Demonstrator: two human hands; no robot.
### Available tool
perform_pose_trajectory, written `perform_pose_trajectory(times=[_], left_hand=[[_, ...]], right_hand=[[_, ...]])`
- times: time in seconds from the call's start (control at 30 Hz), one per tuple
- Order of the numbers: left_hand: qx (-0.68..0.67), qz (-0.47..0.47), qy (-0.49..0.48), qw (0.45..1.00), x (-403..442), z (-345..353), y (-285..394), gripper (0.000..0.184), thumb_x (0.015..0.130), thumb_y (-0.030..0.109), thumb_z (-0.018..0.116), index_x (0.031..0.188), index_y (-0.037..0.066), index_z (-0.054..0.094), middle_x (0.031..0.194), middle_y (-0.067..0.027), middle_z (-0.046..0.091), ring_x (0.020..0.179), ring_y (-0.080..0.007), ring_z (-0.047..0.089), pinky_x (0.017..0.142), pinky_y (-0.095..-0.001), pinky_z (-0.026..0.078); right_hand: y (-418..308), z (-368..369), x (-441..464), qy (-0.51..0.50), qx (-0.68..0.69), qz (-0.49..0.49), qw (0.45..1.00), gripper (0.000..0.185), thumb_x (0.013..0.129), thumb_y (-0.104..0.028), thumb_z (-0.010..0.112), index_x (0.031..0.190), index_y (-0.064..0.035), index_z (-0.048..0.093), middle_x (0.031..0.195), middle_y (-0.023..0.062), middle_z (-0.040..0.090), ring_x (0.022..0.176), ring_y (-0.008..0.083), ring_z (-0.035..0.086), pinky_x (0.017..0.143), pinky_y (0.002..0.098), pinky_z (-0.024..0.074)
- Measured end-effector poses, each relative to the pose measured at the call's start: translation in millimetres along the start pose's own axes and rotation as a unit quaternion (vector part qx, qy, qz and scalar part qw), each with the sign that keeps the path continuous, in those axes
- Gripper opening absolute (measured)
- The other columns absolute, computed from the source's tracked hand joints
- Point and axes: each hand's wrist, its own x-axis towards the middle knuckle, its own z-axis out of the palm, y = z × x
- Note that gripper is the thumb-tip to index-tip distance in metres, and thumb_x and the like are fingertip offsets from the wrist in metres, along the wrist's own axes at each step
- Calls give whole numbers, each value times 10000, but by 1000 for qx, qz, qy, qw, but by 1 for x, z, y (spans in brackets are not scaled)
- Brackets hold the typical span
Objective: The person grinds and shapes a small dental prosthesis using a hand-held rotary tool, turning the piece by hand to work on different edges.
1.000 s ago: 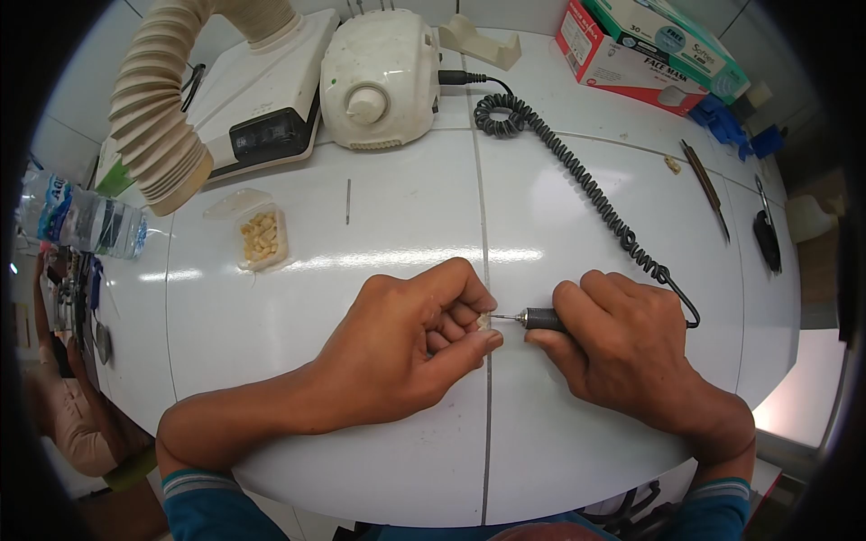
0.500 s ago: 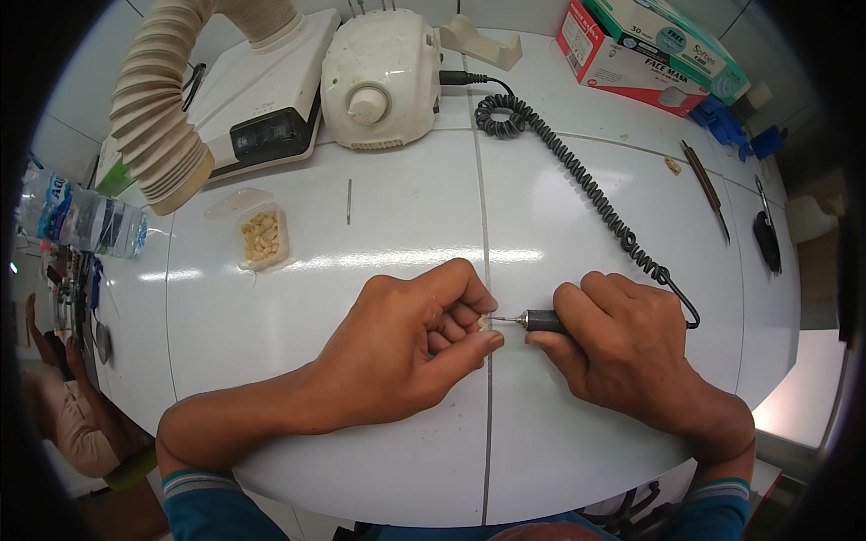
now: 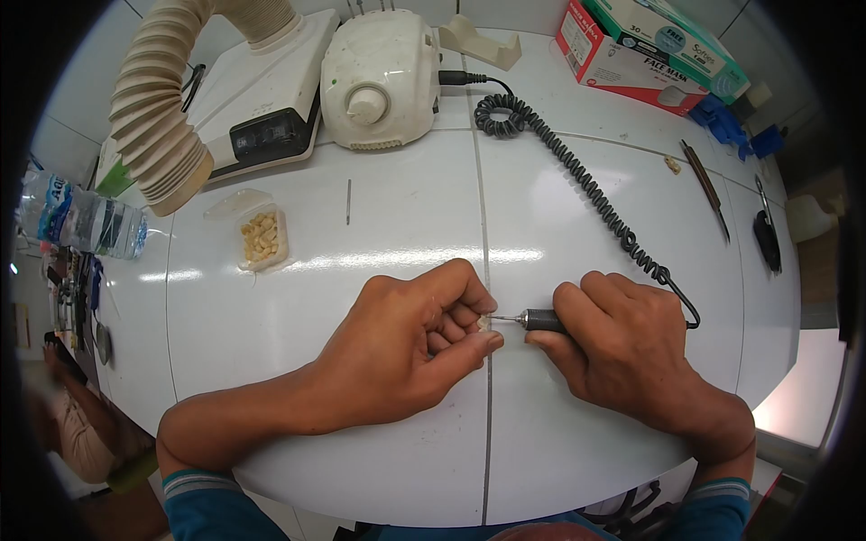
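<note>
My left hand (image 3: 415,338) is closed, pinching a small pale tooth-like piece (image 3: 484,322) between thumb and fingertips. Most of that piece is hidden by the fingers. In my right hand (image 3: 622,338) is a black rotary handpiece (image 3: 544,321), gripped near its front end. Its thin metal bur (image 3: 505,317) points left and its tip meets the pale piece, or lies very close to it. A coiled black cord (image 3: 586,176) runs from the handpiece up to the cream control unit (image 3: 379,81). Beyond my left hand stands an open clear box (image 3: 263,239) of yellowish tooth-like pieces.
A loose bur (image 3: 349,201) lies on the white tiled table (image 3: 361,478). At the upper left, a ribbed suction hose (image 3: 162,117) hangs near a water bottle (image 3: 86,216). Mask boxes (image 3: 649,59) and carving tools (image 3: 706,189) are on the right. Another person (image 3: 86,424) is at far left.
Both my hands and the handpiece hold nearly the same position. At the far left, the other person's arm and hand have shifted.
</note>
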Motion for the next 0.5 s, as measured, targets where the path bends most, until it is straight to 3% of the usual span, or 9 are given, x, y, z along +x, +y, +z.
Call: perform_pose_trajectory(times=[0.5], left_hand=[[-2, 3, 3, 1000, 0, 0, -1, 222, 1082, 81, 805, 1190, -62, 673, 930, -103, 814, 863, -121, 828, 710, -223, 619]], right_hand=[[0, -1, 0, -5, 6, 1, 1000, 385, 969, -408, 900, 917, -110, 662, 749, 22, 554, 614, 186, 620, 500, 366, 445]])
